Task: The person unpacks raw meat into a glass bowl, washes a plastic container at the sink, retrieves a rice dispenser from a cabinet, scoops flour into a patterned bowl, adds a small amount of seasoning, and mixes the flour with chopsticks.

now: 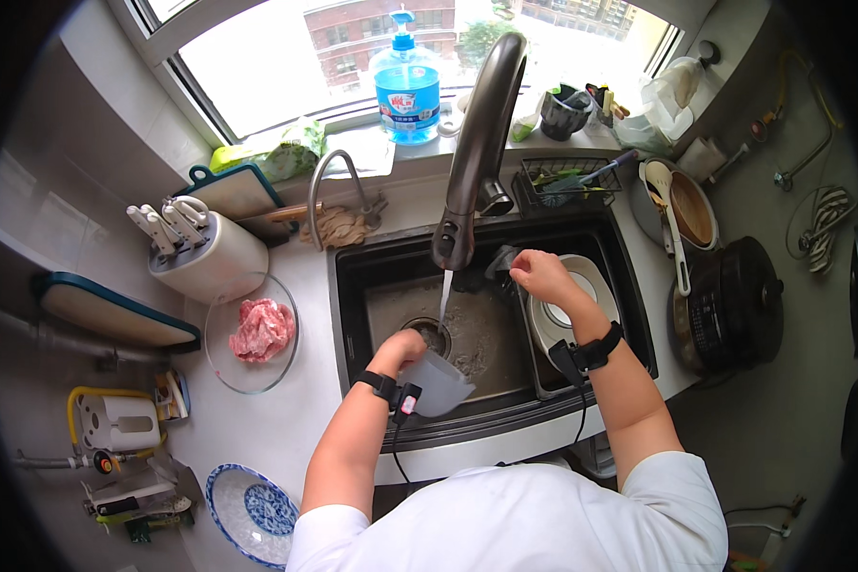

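Observation:
My left hand (400, 350) grips a translucent grey plastic scraper (437, 385), tilted over the near left part of the black sink (393, 275). Water runs from the metal faucet (479, 143) into the basin beside the drain (429, 336). My right hand (547, 277) is raised above the sink's divider, its fingers pinched on a crumpled dark, thin bag or film (502, 262). Below the right wrist, white bowls (592, 275) stand in the right compartment. Raw meat (261, 330) lies in a clear glass bowl (218, 368) on the counter, left of the sink.
A knife block (218, 257) and cutting boards (118, 311) stand at left. A blue-patterned bowl (250, 511) lies near left. Blue dish soap (407, 100) stands on the windowsill. A wire basket (568, 182), a pot with utensils (676, 204) and a black cooker (729, 307) are at right.

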